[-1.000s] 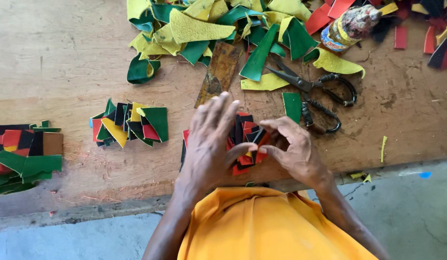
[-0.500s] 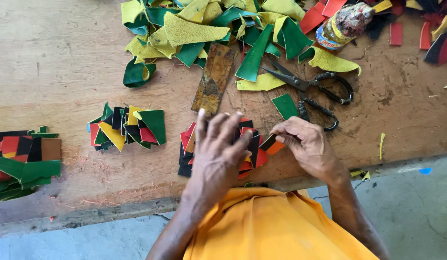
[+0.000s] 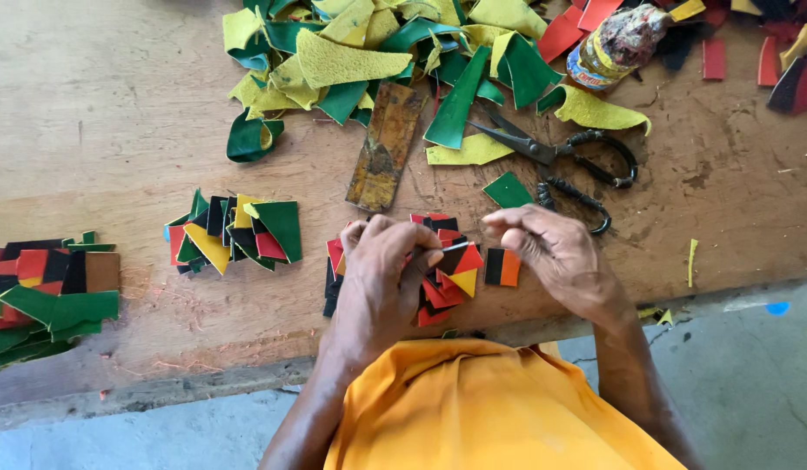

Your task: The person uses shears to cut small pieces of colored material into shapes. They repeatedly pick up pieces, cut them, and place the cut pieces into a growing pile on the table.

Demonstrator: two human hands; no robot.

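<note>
One package noted: small bottle (image 3: 614,45) lying tilted on tabletop (image 3: 99,130) at far right, among red and yellow scraps. Body wrapped in mottled, grimy covering. Label band (image 3: 586,68) seen at lower end: yellow with blue and red. No signs or screens observed.

Both hands, pressed flat over the near pile of coloured leather pieces (image 3: 442,274) a second ago, now lift off it. The left hand (image 3: 381,278) curls, its fingertips pinching a thin pale strip (image 3: 447,251) above the stack. The right hand (image 3: 551,257) draws away to the right, fingers bent, uncovering a small black-and-orange piece (image 3: 502,267) that now lies apart, just right of the pile. More of the red, yellow and black pieces show between the two hands.
</note>
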